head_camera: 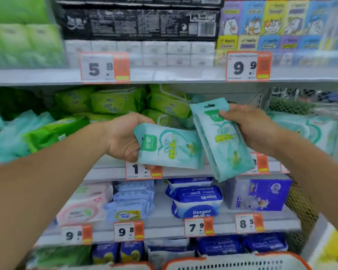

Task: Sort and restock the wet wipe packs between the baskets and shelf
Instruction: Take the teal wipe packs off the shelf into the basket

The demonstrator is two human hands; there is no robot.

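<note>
Grey shelf (176,173) with green wipe packs (115,101) on it.

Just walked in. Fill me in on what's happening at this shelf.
A person is restocking wet wipes at a store shelf. The left hand grips one teal wipe pack lying sideways, and the right hand holds a small stack of matching teal packs upright. Both are held in front of the middle shelf, where green wipe packs are piled. A basket rim shows below.
</note>
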